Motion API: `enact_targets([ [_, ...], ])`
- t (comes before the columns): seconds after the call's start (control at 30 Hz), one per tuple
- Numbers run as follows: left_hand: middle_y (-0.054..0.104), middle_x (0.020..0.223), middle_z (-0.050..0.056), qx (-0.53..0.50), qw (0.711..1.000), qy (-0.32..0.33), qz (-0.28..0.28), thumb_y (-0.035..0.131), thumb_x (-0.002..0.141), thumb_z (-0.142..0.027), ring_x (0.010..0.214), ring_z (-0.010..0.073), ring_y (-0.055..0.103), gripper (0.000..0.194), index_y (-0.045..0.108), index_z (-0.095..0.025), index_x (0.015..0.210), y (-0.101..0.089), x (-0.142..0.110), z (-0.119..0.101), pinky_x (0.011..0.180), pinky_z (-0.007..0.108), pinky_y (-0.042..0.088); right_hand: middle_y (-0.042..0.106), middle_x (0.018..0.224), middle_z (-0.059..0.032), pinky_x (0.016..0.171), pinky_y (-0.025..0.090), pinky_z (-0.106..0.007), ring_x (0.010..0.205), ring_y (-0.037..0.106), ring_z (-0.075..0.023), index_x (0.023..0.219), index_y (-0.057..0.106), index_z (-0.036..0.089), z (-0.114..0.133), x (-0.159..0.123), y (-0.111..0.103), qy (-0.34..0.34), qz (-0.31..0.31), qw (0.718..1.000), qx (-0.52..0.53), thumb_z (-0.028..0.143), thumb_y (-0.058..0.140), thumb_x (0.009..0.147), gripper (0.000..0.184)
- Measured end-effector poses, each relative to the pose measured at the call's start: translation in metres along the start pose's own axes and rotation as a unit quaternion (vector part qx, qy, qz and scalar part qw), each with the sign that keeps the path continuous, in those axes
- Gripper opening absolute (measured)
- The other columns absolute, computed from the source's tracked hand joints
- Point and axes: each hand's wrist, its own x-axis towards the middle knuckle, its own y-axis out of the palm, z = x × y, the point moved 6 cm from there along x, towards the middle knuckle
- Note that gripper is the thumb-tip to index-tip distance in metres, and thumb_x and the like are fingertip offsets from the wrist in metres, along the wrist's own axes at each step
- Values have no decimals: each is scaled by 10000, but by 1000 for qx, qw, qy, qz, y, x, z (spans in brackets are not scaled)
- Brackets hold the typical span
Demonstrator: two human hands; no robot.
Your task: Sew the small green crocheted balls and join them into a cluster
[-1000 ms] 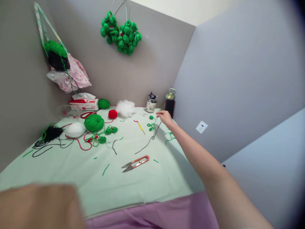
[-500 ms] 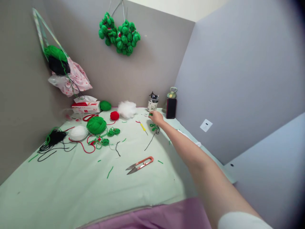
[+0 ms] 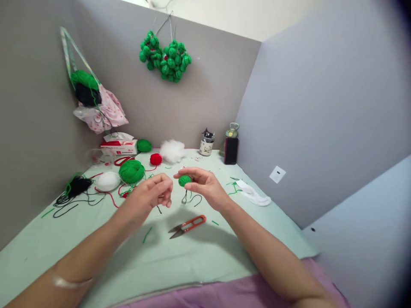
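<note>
Over the middle of the table, my right hand (image 3: 205,187) pinches a small green crocheted ball (image 3: 184,180) between thumb and fingers. A black yarn tail (image 3: 184,197) hangs below it. Just left of the ball, apart from it, is my left hand (image 3: 157,190) with its fingers curled together. Whether anything thin sits in those fingers is too small to tell. Orange-handled thread snips (image 3: 189,226) lie on the table below both hands, blades pointing left. Behind my left wrist, a green yarn ball (image 3: 132,171) and red-and-green crocheted bits (image 3: 124,193) are partly covered.
On the left lie white yarn (image 3: 108,181) and tangled black yarn (image 3: 78,187). Red yarn (image 3: 156,159), white stuffing (image 3: 172,151), a jar (image 3: 206,146) and a phone (image 3: 231,150) line the back. A white cloth (image 3: 253,193) lies right. Green crocheted balls (image 3: 173,62) hang above.
My right hand has drawn back from near the jar to the table's middle, bringing the green crocheted ball and black yarn. My left hand has come into view beside it.
</note>
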Motion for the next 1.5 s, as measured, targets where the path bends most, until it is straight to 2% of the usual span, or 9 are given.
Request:
enact_targets([
  [0.23,620,816,22,-152,983,-97,29,680,885,-326,726,115,614,186,687,-154,955,4,11,49,655,228,582,657,781,7,631,461,-250,655,556,-108,1026,681,193,-22,-7,13,47,32,996,-67,321,771,786,286],
  [0.47,677,896,46,-192,977,-90,23,729,849,-303,791,129,665,184,718,-141,935,-1,9,53,753,245,597,669,907,-20,707,476,-267,769,577,-131,1015,697,200,-27,-8,14,81,43,995,-41,329,771,774,283],
  [0.67,707,890,59,-187,976,-110,34,749,829,-212,811,135,684,139,726,-121,931,1,8,58,830,257,596,604,696,23,578,407,-234,595,472,-91,1070,723,192,-35,-11,13,100,37,992,-74,335,743,798,308],
  [0.77,719,876,54,-232,969,-80,-40,704,833,-98,834,138,699,13,708,-110,828,-14,14,51,909,286,590,648,756,-10,594,429,-241,635,513,-103,1071,719,182,-36,-8,-2,86,-38,994,-63,361,668,849,290],
  [0.93,718,795,42,-315,928,-21,-196,596,881,-39,829,134,712,166,653,-115,745,-47,21,43,899,289,598,724,1051,-108,535,447,-241,607,566,-96,1149,635,169,-43,-4,-31,81,-175,981,10,370,674,807,399],
  [1.03,728,862,67,-283,946,-56,-151,643,886,-114,846,154,717,51,663,-116,839,-43,21,49,880,295,601,740,954,-73,465,442,-237,533,577,-107,1307,491,208,-44,-5,-21,92,-144,985,17,398,679,814,561],
  [1.23,706,908,41,-243,965,-43,-92,685,866,-148,863,142,708,31,661,-138,881,-31,15,52,886,287,594,640,755,-23,541,460,-256,591,564,-119,813,650,188,-36,-16,11,70,-88,987,-115,396,664,845,210],
  [1.37,691,893,31,-234,968,-52,-78,723,834,-156,855,142,703,76,665,-141,881,-30,15,52,905,297,582,602,766,-22,607,413,-271,653,499,-128,764,705,203,-30,-18,12,26,-107,972,-207,359,677,839,175],
  [1.5,683,878,33,-220,969,-64,-93,747,812,-168,863,153,698,101,665,-146,866,-30,13,53,897,289,570,530,628,13,540,332,-266,565,410,-116,776,693,194,-38,-19,11,75,-100,972,-198,379,670,826,194],
])
